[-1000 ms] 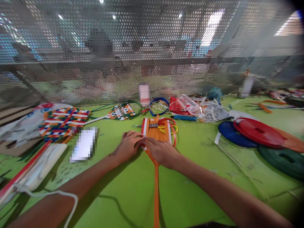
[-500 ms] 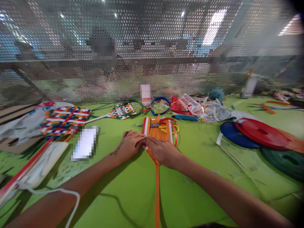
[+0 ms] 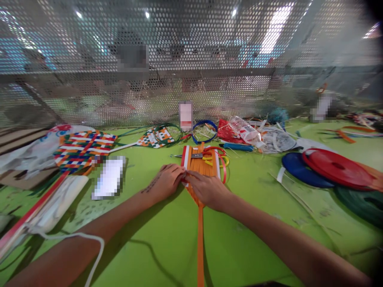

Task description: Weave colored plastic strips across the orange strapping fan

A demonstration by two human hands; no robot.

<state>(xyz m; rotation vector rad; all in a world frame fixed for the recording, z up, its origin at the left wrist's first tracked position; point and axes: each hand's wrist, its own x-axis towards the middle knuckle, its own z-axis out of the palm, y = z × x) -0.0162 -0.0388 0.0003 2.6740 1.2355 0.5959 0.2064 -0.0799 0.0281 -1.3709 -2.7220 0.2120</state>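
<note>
A weaving of flat orange strips (image 3: pixel 203 169) lies on the green table, with red and white strips along its sides. One long orange strip (image 3: pixel 200 243) runs from its pointed lower end toward me. At the left edge of the weaving, my left hand (image 3: pixel 169 180) is closed, its fingertips pinching there. My right hand (image 3: pixel 208 191) lies over the lower part, fingers together, its fingertips meeting the left hand's at that edge. What the right thumb does is hidden. Scissors (image 3: pixel 194 156) with red and yellow handles rest across the weaving's upper part.
Multicoloured woven fans (image 3: pixel 86 147) lie left, beside a blurred white phone-like item (image 3: pixel 109 177). Strip rolls in blue, red (image 3: pixel 338 167) and green stand right. Behind are a blue cutter (image 3: pixel 236 147), a plastic bottle (image 3: pixel 245 130) and a perforated screen (image 3: pixel 167 48). A white cord (image 3: pixel 74 236) crosses my left forearm.
The view has shifted slightly, so everything sits a little further right. Both hands stay at the weaving's left edge, with the fingertips barely changed.
</note>
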